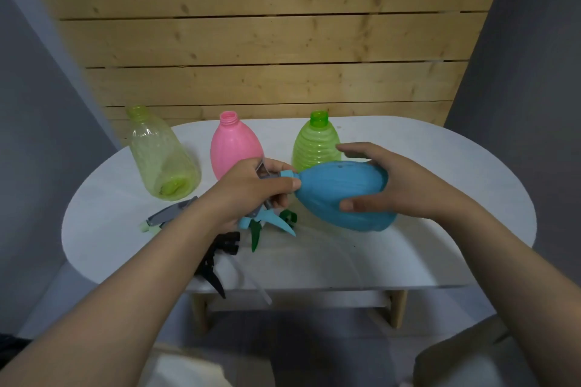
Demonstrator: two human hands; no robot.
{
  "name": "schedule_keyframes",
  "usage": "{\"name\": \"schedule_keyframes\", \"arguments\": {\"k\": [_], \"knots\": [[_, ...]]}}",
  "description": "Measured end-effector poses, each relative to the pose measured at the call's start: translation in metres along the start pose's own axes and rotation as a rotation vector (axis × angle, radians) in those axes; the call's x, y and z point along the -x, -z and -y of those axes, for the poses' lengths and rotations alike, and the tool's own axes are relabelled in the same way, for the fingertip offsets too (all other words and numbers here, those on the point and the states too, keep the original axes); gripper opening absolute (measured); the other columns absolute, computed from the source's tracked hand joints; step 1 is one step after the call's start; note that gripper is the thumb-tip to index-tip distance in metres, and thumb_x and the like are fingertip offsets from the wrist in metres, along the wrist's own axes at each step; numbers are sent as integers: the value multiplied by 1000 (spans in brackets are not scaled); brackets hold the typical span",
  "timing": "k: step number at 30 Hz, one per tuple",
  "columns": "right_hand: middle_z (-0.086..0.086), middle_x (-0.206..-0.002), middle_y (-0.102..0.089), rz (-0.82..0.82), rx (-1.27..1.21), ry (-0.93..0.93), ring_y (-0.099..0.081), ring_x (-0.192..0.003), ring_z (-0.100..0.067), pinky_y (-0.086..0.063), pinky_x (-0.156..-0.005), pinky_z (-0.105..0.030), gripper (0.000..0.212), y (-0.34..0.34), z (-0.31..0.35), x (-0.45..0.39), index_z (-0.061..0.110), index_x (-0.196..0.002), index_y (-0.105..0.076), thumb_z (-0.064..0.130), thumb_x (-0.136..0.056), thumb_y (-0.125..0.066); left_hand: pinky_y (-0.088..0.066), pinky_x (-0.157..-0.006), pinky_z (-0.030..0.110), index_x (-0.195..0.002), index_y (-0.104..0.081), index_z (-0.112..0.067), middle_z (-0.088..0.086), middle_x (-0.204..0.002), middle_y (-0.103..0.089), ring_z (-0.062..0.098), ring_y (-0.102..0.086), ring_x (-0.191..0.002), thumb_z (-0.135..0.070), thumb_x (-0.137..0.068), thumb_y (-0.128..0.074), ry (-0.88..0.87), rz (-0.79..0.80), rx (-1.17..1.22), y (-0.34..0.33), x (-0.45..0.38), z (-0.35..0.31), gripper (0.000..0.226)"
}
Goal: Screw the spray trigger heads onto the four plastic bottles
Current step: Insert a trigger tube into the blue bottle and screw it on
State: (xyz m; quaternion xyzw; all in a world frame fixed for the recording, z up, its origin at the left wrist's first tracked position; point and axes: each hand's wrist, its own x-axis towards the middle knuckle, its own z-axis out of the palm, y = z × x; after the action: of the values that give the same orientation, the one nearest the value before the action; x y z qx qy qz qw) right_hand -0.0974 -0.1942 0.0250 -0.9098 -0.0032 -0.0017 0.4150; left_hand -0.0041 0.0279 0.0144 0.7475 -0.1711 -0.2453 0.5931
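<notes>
A blue bottle (pixel 339 192) lies on its side in the air over the white table (pixel 440 166), neck pointing left. My right hand (pixel 386 182) holds its body, thumb below and fingers over the top. My left hand (pixel 251 192) grips a grey and blue trigger head (pixel 276 174) at the bottle's neck; its blue lever (pixel 278 223) hangs below. Behind stand a pink bottle (pixel 232 143), a ribbed green bottle (pixel 314 143) and a pale yellow-green bottle (pixel 160 154), all with bare necks.
Loose trigger heads lie on the table under my left arm: a grey and pale green one (pixel 169 214), a black one (pixel 220 251) and a dark green one (pixel 261 229). Clear dip tubes (pixel 261 286) trail over the front edge. A wooden slat wall stands behind.
</notes>
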Motion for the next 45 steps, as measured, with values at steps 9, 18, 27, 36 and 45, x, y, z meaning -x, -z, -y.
{"name": "schedule_keyframes", "arguments": {"k": [9, 18, 27, 36, 45], "knots": [[-10, -116, -56, 22, -699, -100, -64, -93, -19, -53, -81, -27, 60, 8, -13, -1, 30, -118, -47, -10, -76, -64, -44, -45, 13, -84, -70, -17, -4, -52, -65, 4, -57, -47, -15, -84, -64, -14, -48, 98, 10, 0, 6, 6], [-4, -104, -71, -37, -656, -147, -67, -92, -21, -54, -82, -43, 49, 7, -10, 1, 18, -111, -63, 43, -69, -65, -49, -50, 18, -98, -61, -18, 0, -61, -70, 9, -62, -53, -29, -58, -77, -66, 58, 48, 21, 5, 7, 44], [-5, -112, -58, -148, -557, -194, -69, -86, -25, -59, -67, -45, 67, -9, -1, 6, 24, -118, -41, 72, -74, -28, -54, -55, 22, -96, -59, -12, 4, -68, -74, 13, -66, -59, -32, -53, -79, -64, 40, -12, 15, 6, 11, 51], [20, -133, -47, 6, -726, -139, -64, -107, -16, -58, -74, -35, 72, -1, -12, 9, 22, -140, -42, 12, -76, -71, -48, -49, 15, -95, -70, -14, -6, -71, -75, 4, -67, -58, -28, -54, -80, -76, -83, 10, 21, 4, 10, 44], [11, -105, -71, -11, -566, -115, -71, -92, -16, -59, -67, -30, 31, -6, -9, 9, 44, -103, -67, 58, -80, -52, -45, -47, 14, -92, -70, -18, -13, -67, -72, -1, -64, -56, -18, -64, -81, -77, -81, -71, 23, 6, 11, 30]]}}
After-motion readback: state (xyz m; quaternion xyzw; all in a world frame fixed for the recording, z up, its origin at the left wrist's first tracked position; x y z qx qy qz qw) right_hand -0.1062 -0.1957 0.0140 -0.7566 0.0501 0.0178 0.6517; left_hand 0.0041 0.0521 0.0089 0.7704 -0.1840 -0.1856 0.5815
